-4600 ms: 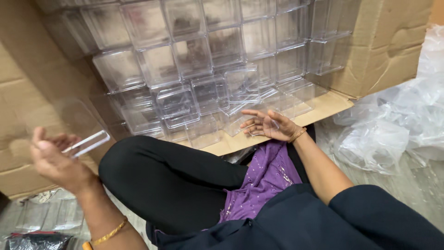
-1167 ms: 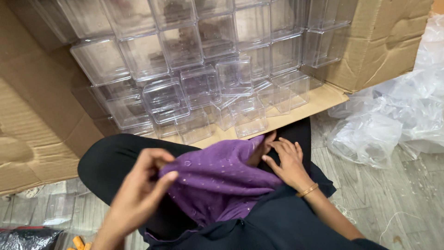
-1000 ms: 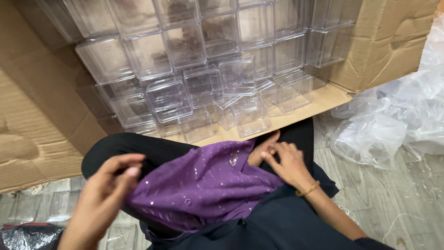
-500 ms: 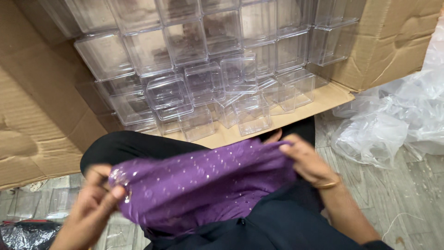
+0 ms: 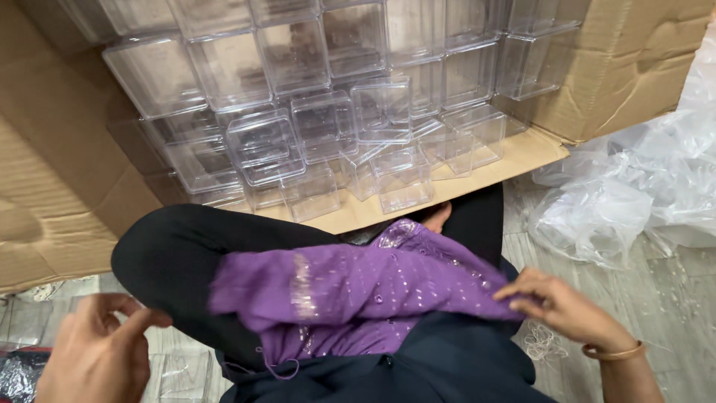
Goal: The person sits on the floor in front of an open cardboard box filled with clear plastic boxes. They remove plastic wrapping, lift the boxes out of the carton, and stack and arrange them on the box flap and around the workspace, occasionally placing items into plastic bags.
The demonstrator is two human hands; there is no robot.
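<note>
A purple sequinned cloth (image 5: 358, 291) lies spread across my lap, over black trousers (image 5: 179, 254). My right hand (image 5: 559, 306), with a gold bangle at the wrist, pinches the cloth's right edge. My left hand (image 5: 97, 358) hovers low at the left, fingers loosely curled and holding nothing, a short way from the cloth's left edge. Clear plastic boxes (image 5: 321, 127) are stacked inside a large cardboard carton (image 5: 634, 75) lying open in front of my knees.
The carton's flaps (image 5: 52, 194) spread out at the left and along the floor. Crumpled clear plastic wrap (image 5: 641, 194) lies on the grey floor at the right. A dark packet (image 5: 15, 373) sits at the bottom left corner.
I picked the purple cloth up and stretched it between both hands; now my left hand has let go and the cloth rests on my lap, my right hand still at its edge.
</note>
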